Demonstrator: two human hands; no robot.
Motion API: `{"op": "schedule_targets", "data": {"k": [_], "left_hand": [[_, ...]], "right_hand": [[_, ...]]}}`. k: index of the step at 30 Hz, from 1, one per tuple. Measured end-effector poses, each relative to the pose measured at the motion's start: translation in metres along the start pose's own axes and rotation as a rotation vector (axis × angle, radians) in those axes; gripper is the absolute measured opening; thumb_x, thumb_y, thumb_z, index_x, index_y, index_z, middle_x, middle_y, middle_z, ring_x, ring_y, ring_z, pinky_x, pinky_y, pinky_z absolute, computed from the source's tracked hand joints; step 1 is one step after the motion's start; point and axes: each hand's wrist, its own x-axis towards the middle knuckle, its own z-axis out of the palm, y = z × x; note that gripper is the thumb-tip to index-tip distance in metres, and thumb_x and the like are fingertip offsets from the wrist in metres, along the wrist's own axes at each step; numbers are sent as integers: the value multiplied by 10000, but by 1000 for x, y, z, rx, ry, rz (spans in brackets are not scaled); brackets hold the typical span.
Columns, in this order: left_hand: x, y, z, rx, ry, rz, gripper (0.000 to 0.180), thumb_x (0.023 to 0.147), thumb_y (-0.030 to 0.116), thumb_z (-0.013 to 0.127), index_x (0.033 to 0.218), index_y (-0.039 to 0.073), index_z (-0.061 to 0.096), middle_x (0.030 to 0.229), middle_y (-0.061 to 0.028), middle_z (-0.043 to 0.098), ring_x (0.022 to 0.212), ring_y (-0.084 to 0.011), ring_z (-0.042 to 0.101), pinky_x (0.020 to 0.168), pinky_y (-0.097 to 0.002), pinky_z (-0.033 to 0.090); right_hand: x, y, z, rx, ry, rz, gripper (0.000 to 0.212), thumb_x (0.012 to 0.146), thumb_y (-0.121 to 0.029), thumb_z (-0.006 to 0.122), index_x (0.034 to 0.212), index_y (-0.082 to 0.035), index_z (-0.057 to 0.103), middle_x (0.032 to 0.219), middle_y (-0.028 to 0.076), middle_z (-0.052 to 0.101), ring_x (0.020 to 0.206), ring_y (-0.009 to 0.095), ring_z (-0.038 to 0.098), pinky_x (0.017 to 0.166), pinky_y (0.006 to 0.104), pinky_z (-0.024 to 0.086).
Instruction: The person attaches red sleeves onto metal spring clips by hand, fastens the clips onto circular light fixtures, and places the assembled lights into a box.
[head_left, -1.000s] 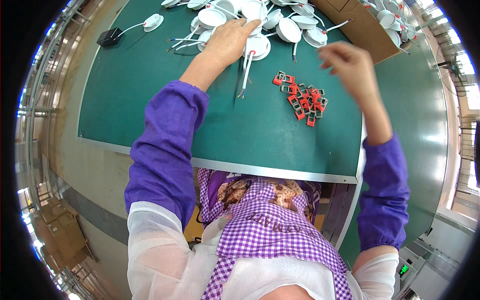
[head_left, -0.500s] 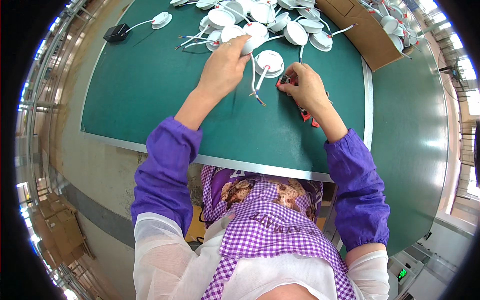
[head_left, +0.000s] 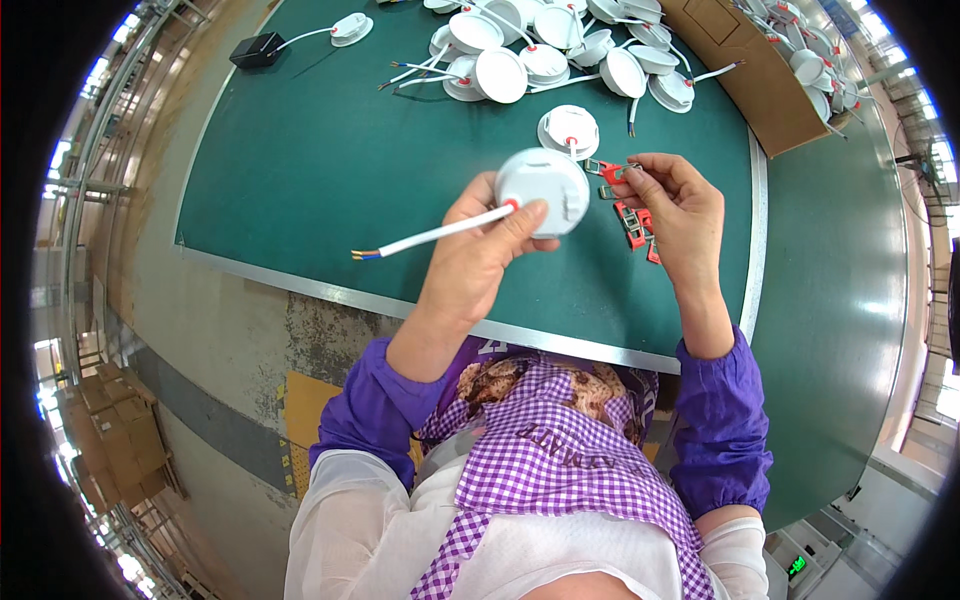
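Note:
My left hand [head_left: 472, 255] is closed around a round white lamp housing [head_left: 545, 190], thumb on its back, well above the green tabletop. A white cable [head_left: 430, 233] runs from its red grommet off to the left, bare coloured wire ends at the tip. In my right hand [head_left: 688, 210], thumb and fingers pinch a red spring clip [head_left: 612, 173] with metal wire parts. Several more red clips [head_left: 634, 228] lie on the table just below that hand. Between and beyond my hands, another white lamp housing [head_left: 568, 128] rests on the table, its cable partly hidden.
A heap of white lamp housings [head_left: 500, 75] with cables covers the far side of the green table [head_left: 330, 170]. At the far right stands a cardboard box [head_left: 745, 75] of similar housings. A black box [head_left: 257, 51] wired to a small white lamp [head_left: 351, 29] sits far left.
My left hand has taken the lamp housing from the heap and brought it nearer, its cable now pointing left. My right hand has lifted a red clip off the table and moved slightly right.

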Motion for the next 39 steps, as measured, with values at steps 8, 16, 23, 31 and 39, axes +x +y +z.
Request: {"op": "schedule_targets", "data": {"k": [8,16,23,31,39], "left_hand": [[-18,-12,29,377,-48,143,286,890,43,668,1127,-13,519,1009,-64,633,906,-78,609,785,-236,514],[-27,-12,45,629,-75,207,265,915,83,644,1125,-7,510,1017,-72,609,895,-95,600,760,-255,515],[-28,-13,52,873,-116,293,299,888,109,669,1136,11,534,931,-105,651,817,-156,644,698,-297,515],[-24,-5,54,977,-245,257,310,858,93,669,1131,33,534,941,-131,655,826,-218,671,724,-332,523],[-37,-18,56,913,-365,224,297,867,98,655,1128,32,532,913,-137,631,806,-234,669,705,-355,517]], "right_hand": [[-49,-28,2,-319,40,-399,126,847,12,681,973,12,670,867,86,687,748,158,662,645,284,529],[-72,-37,-10,-603,8,-592,167,805,50,680,965,5,665,888,124,677,757,235,685,642,298,544],[-79,-36,-21,-641,-3,-533,183,791,71,674,962,8,660,866,127,685,755,236,698,634,292,547],[-85,-23,-27,-567,46,-529,187,778,99,671,940,9,651,864,123,679,741,212,684,640,284,542],[-101,-25,-48,-193,-128,-16,515,831,56,654,1317,58,480,1226,140,607,833,130,659,762,268,527]]}}
